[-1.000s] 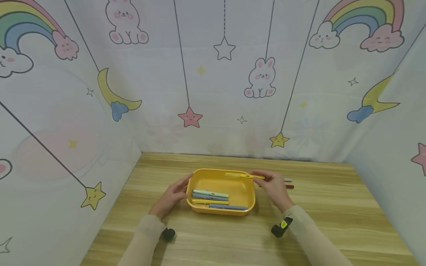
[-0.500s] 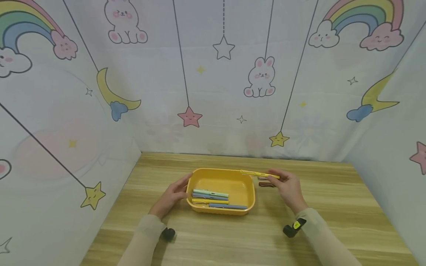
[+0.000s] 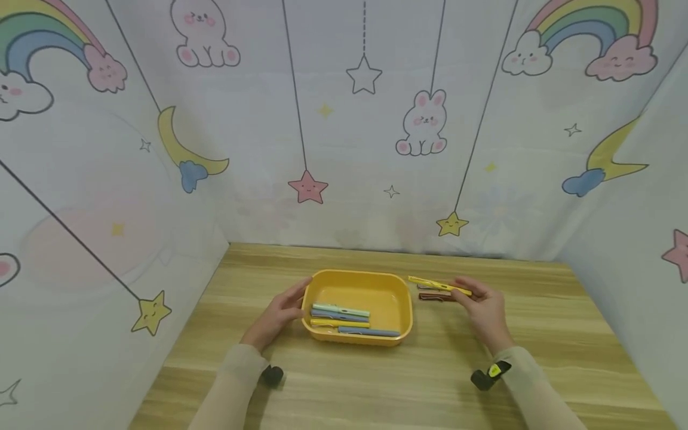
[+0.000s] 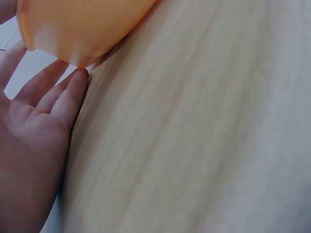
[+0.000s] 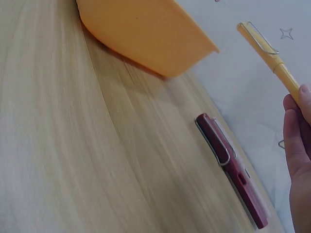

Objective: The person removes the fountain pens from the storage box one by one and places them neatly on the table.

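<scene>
My right hand [image 3: 486, 310] pinches a yellow capped pen [image 3: 438, 285] near one end, its clip end pointing left. In the right wrist view this pen [image 5: 267, 56] is held up above the table. Below it lie a dark red pen [image 5: 231, 170] and, close alongside, a pale pen mostly hidden behind it. My left hand [image 3: 274, 319] rests against the left side of a yellow plastic basket [image 3: 405, 298], fingers extended. The left wrist view shows fingertips right at the basket's outer wall [image 4: 87, 34]. Inside the basket lie a mint pen [image 3: 341, 310], blue pens [image 3: 371, 332] and another yellow pen [image 3: 344, 323].
The wood-grain table [image 3: 365, 382] runs back to a white cloth backdrop [image 3: 355, 221] printed with stars, rabbits and rainbows. More cloth stands at both sides. A black wrist camera [image 3: 486, 379] sits at my right sleeve, another [image 3: 273, 376] at my left.
My right hand has moved right with the yellow pen, from over the basket to above the red and pale pens. My left hand has stayed at the basket's side.
</scene>
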`<state>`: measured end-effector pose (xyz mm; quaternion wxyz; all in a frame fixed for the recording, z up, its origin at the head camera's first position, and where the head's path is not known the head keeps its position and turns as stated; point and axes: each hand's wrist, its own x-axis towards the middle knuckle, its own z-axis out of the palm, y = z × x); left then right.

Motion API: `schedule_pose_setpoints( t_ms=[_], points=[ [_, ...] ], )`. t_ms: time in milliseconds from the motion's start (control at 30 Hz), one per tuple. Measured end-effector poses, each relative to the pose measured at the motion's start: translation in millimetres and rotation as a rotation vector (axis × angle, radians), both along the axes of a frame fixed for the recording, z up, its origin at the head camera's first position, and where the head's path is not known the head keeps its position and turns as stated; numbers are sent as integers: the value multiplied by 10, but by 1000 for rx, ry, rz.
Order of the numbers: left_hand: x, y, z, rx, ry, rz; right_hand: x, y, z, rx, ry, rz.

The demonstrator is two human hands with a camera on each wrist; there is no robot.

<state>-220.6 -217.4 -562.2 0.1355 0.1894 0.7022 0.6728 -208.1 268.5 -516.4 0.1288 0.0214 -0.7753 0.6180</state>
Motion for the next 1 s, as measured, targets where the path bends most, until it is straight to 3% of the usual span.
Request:
schedule_pose_setpoints(
  t_ms=[600,867,1000],
  points=[
    [14,-18,-8,-10,-12,5,-8,312,-437,22,10,55],
    [-14,-7,-11,-31,-16,23,48,313,-416,122,-30,46],
    [-5,2,-9,-38,-17,21,60,346,-445,199,-4,50]
  ],
)
